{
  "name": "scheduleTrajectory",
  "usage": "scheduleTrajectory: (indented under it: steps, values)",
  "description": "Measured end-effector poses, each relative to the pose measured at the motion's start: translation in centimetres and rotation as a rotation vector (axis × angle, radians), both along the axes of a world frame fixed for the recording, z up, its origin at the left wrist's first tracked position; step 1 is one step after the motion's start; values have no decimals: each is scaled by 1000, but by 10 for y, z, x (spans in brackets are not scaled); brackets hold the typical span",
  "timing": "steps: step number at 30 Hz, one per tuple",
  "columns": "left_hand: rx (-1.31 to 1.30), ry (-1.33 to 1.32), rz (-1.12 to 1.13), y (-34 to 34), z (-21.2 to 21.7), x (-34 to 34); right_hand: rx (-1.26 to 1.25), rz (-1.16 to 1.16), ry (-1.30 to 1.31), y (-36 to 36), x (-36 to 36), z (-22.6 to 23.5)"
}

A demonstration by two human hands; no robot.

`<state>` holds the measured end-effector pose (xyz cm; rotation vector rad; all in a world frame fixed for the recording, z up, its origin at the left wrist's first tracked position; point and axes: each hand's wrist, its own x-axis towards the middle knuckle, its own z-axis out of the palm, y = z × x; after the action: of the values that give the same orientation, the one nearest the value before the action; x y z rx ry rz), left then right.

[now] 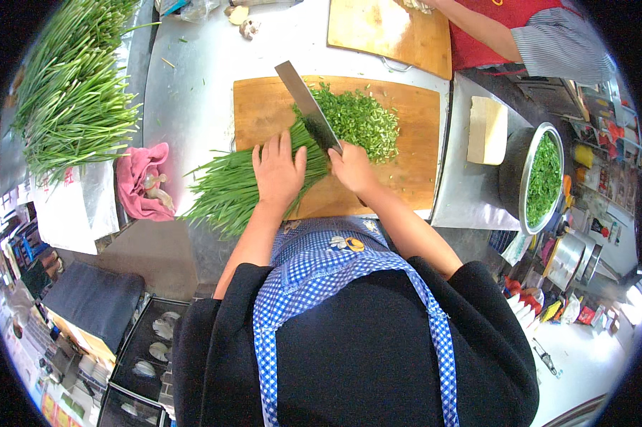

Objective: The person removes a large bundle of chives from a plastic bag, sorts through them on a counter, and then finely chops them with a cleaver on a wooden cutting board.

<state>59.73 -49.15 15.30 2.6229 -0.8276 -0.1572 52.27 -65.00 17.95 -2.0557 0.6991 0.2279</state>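
A bundle of long garlic chives [225, 188] lies across the left side of a wooden cutting board [417, 132] and hangs past its near left edge. My left hand [278, 167] rests on the bundle, fingers stretched out over the stalks. In my right hand [354, 169] is the handle of a broad cleaver [308, 105], its blade slanting away to the far left. The blade stands between the uncut stalks and a heap of chopped chives [364, 121] on the board. Where the cutting edge meets the stalks is hidden behind the blade.
More chives [86, 121] are piled at the left beside a pink cloth [143, 181]. A metal pot [531, 178] of chopped greens stands right, near a pale yellow block [486, 132]. Across the table, another person's arm [481, 28] reaches over a second board [378, 32].
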Motion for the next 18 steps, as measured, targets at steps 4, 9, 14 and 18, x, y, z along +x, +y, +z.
scheduleTrajectory:
  steps: [4, 9, 14, 18]
  values:
    - [-23, -107, -15, 6, -10, -5, -65, 80, 127, -1, -35, 50]
    - [-24, -194, 24, -2, -13, -12, -280, 302, 430, 4, -59, 55]
    - [-26, -184, 19, -3, -13, -7, -154, 196, 217, 11, 9, 8]
    - [-64, -237, 35, -4, -12, -9, -102, 119, 28, 11, 22, 9]
